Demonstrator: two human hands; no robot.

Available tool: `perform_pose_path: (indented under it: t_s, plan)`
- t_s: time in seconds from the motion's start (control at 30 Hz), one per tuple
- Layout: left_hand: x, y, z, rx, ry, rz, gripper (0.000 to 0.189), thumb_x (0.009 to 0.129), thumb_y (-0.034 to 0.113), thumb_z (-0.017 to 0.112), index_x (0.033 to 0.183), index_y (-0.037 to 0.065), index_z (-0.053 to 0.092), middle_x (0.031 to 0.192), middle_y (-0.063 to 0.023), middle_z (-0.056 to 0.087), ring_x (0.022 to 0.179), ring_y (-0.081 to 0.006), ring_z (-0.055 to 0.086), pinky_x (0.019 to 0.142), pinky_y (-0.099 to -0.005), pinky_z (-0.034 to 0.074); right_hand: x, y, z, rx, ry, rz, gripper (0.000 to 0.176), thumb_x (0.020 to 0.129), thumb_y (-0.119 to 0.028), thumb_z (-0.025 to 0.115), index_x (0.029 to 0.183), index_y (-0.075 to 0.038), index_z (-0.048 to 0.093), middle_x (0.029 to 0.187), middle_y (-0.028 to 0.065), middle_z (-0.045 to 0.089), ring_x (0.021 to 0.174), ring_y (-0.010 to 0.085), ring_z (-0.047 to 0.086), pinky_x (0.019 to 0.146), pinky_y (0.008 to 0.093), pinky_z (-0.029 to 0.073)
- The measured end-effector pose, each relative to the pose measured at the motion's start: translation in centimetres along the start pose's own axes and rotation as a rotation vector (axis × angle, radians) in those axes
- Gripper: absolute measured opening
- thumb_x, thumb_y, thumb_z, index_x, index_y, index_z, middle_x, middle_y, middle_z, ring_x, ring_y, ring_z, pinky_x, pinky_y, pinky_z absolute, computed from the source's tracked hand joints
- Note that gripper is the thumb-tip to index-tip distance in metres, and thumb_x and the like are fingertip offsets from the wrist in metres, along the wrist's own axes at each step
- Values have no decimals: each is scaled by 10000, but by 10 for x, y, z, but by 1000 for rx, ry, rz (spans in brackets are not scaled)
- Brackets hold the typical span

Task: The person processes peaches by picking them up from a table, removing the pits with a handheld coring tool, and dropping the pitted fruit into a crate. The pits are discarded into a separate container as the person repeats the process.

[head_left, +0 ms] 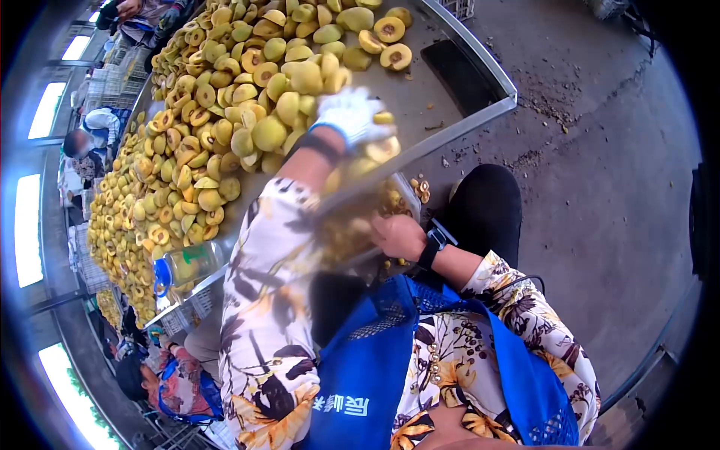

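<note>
Yellow-green fruit halves [201, 117] heap over the left and far parts of the metal table [416, 94], with a clear plastic jug [189, 264] at its near left edge. Each half looks light and fairly firm yet easily bruised, probably slick on the cut face, so the rounded skin seems the better hold. Right of the heap, the gloved left hand [349, 118] blurs against some halves; whether it grips any, I cannot tell. Farther right and nearer, the bare right hand [400, 236] has curled fingers, its grip likewise unclear.

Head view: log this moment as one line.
left hand: gloved, blurred, by fruit halves | right hand: bare, watch at wrist | holds: unclear
</note>
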State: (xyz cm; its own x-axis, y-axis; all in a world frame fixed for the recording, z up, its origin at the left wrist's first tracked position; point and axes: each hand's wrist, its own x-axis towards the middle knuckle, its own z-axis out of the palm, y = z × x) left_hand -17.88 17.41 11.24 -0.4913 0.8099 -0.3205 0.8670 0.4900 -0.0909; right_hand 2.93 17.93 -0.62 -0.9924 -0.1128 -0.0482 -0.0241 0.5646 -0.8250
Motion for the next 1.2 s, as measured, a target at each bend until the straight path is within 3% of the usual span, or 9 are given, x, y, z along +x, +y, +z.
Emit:
perform_pose_path:
  t_s: [0.13,0.33,0.4,0.5,0.6,0.7,0.87,1.07,1.2]
  plan:
    - [-52,-42,33,-22,152,-64,459,679,522,613,1011,205,611,1075,-90,526,1030,-278,509,869,-435,411,-8,-1,7,-34,-105,-6,210,791,-232,539,851,-33,509,612,188,558,585,381,557,533,469,443]
    - [-91,-62,-6,12,-258,-164,476,664,523,630,947,140,635,1112,-106,550,1000,-290,552,857,-427,447,-16,-24,-9,-122,-338,34,259,887,-206,381,851,-18,556,706,186,606,666,350,604,605,477,463]
    - [-56,-31,-70,63,-272,-231,405,698,476,621,900,126,634,1038,-110,590,907,-290,591,782,-399,480,-21,-28,-3,-98,-290,34,227,845,-208,430,862,-23,560,706,190,609,653,355,608,581,470,473]
    - [42,-43,-52,7,597,181,320,764,407,580,920,131,619,879,-92,603,770,-278,602,677,-387,494,-17,-30,2,-124,-223,29,178,752,-180,538,851,-33,554,663,182,609,597,354,607,517,461,480]
    - [146,-25,-56,27,660,41,423,769,390,581,1122,159,552,1158,-137,485,1035,-303,520,841,-402,454,-12,-33,7,-132,-219,48,158,766,-168,508,846,-43,564,660,174,611,593,344,613,498,464,479]
    - [191,-16,-39,112,166,-159,499,771,418,544,1206,178,497,1284,-169,395,1167,-338,422,972,-420,372,-16,-25,16,-127,-144,49,143,760,-163,507,815,-50,576,656,168,610,596,338,612,494,454,476]
    - [144,-42,-16,-70,275,39,459,761,389,556,1153,154,520,1153,-194,497,1014,-381,525,864,-439,442,-9,-29,10,-99,-97,6,167,803,-145,460,795,-26,576,640,161,606,609,308,619,518,419,488]
    - [15,-59,-3,-36,-30,-86,323,663,235,670,974,181,600,1037,-115,551,950,-326,564,835,-425,457,-9,-32,7,-122,-333,-64,209,812,-147,449,885,-11,589,725,169,623,696,325,626,625,430,498]
    - [-8,-71,3,-134,445,-229,160,692,142,573,842,137,629,920,-129,581,867,-319,579,773,-392,474,-3,-19,3,-216,-433,-221,223,789,-175,484,909,-28,599,748,183,619,731,333,621,661,434,495]
